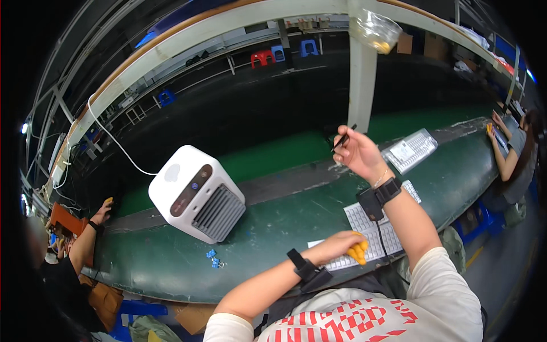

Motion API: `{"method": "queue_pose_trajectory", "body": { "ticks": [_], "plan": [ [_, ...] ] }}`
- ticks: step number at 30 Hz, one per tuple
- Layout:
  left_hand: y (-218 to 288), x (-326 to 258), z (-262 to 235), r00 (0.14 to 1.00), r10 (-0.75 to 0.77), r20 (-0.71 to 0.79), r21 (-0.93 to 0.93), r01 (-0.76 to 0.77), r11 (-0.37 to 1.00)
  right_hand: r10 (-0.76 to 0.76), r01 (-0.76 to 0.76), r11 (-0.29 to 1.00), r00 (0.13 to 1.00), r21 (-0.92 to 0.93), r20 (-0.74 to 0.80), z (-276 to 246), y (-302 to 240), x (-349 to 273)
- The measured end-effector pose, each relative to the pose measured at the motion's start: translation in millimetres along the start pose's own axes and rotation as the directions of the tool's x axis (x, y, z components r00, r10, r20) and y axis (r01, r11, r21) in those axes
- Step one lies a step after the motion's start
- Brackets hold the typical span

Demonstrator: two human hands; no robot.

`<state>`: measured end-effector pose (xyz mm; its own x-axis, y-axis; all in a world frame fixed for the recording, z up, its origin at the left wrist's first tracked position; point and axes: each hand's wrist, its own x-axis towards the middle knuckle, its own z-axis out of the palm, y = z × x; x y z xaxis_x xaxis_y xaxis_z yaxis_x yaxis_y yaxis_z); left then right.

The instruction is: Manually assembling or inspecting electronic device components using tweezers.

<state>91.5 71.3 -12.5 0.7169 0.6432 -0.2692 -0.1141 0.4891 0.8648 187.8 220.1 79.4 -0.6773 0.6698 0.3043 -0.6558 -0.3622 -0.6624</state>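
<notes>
Co-worker's hand [102,212] rests near the far left end of the green table [273,219]. Next comes a white fan-like unit [196,195] with a dark grille, and just in front of it lie some small blue clips [213,259]. Further right, the person's left hand [341,245], its fingertips in yellow covers [359,253], bends over the white keyboard panels [390,239] close to the table's near edge. Its fingers are curled against them, but whether they pinch anything I cannot tell. Beyond, the right hand [362,155] is held up well clear of the panels, thumb and fingers closed on a slim black tool [343,140]; it may be tweezers or a pen, too small here to be sure. A clear-wrapped keyboard pack [411,150] lies past the right wrist.

The step in hand looks like handwork on the panels, with the left hand steadying and the tool at the ready. The next move would likely call for lowering the tip precisely beside the left fingers, without nudging the panels.
</notes>
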Motion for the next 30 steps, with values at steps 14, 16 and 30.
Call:
{"method": "queue_pose_trajectory", "body": {
  "ticks": [14, 16, 30],
  "plan": [
    [16, -67, -28, 0.902, 0.249, -0.352, -0.096, -0.299, 0.949, -0.066, 0.090, 0.993, 0.962, 0.080, -0.265, -83, -6, -90],
    [32, -72, -24, 0.900, 0.259, -0.351, -0.094, -0.309, 0.946, -0.071, 0.104, 0.988, 0.963, 0.113, -0.259, -84, -9, -90],
    [160, 37, -124, 0.355, 0.830, -0.430, 0.903, 0.181, 0.390, 0.010, 0.037, 0.988, 0.954, 0.152, -0.298, -89, -21, -93]
  ]
}}
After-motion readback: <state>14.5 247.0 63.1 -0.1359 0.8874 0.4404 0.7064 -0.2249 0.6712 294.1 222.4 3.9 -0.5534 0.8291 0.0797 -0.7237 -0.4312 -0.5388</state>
